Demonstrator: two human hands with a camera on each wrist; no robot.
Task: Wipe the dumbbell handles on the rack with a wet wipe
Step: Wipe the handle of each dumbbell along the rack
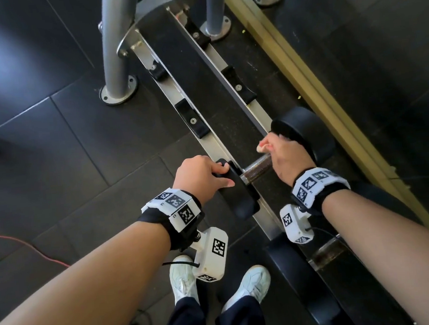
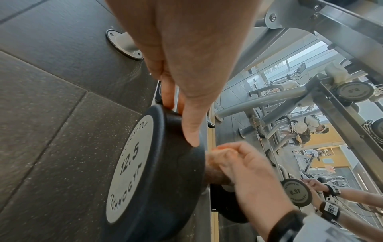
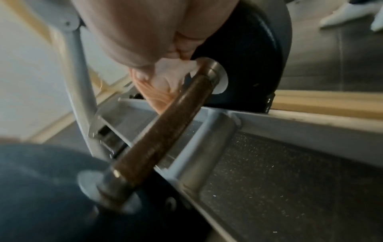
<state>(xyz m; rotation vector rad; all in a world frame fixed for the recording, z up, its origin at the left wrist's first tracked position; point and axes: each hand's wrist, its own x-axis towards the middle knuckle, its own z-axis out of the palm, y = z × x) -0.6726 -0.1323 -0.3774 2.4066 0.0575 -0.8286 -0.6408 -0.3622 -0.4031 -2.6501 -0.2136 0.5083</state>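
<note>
The dumbbell (image 1: 257,169) lies across the two steel rails of the rack (image 1: 206,134), low over the dark rubber floor (image 1: 51,129). Its near weight head (image 2: 145,163) is stamped 12.5.

The left hand (image 1: 199,176) sits on top of that near head, fingers curled over the rim and thumb laid along the black edge, holding it.

The right hand (image 1: 285,156) is on the handle (image 1: 258,167), at the end next to the far weight head (image 1: 305,129), fingers wrapped down around the bar. A bunched pale wipe (image 1: 264,146) pokes out from between the fingers and is pressed against the handle. From the right wrist view the wipe (image 3: 163,81) is squashed between the fingers and the brown, knurled bar (image 3: 165,131), though that view is blurred.

A second dumbbell (image 1: 326,253) rests on the rack closer to the person, partly hidden under the right forearm. A mirror (image 2: 311,114) runs behind the rack. White shoes (image 1: 217,282) stand on the floor below, and a red cord (image 1: 22,244) trails off to the left.
</note>
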